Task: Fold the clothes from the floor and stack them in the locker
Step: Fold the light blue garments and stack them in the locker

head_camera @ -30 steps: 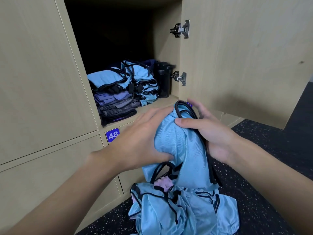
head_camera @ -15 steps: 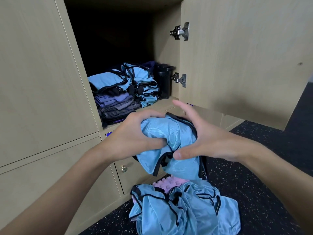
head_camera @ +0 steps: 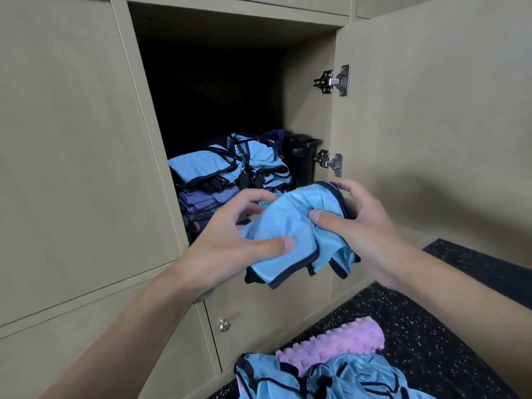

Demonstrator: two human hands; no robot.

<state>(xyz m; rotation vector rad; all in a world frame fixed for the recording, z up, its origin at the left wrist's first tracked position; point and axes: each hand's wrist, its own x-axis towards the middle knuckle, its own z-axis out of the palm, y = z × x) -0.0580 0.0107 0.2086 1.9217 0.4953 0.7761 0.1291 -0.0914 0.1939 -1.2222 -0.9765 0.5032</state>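
At the mouth of the open locker (head_camera: 305, 110), in the head view, we hold a folded blue garment (head_camera: 290, 223) between both hands, just in front of the shelf edge. Our left hand (head_camera: 236, 240) grips its near left side with the thumb pressed on top. Our right hand (head_camera: 365, 226) clasps the right side, thumb on the cloth and fingers curled round the dark-trimmed far edge. Inside, a stack of folded clothes (head_camera: 201, 171) sits on the shelf, with a black bottle (head_camera: 302, 156) beside it at the right. A loose blue pile (head_camera: 316, 378) and a pink roller (head_camera: 339, 344) lie on the floor (head_camera: 431, 326) below.

We judge the folding of this piece done and the placing in hand. The next move calls for carrying the bundle in over the stack and setting it down flat, keeping the hanging corners tucked so the fold holds.

Against half a second ago, the bundle has risen from below the shelf edge to the level of the opening. It is also flatter and more compact. Our view has tilted upward, so the floor pile now sits at the bottom edge.
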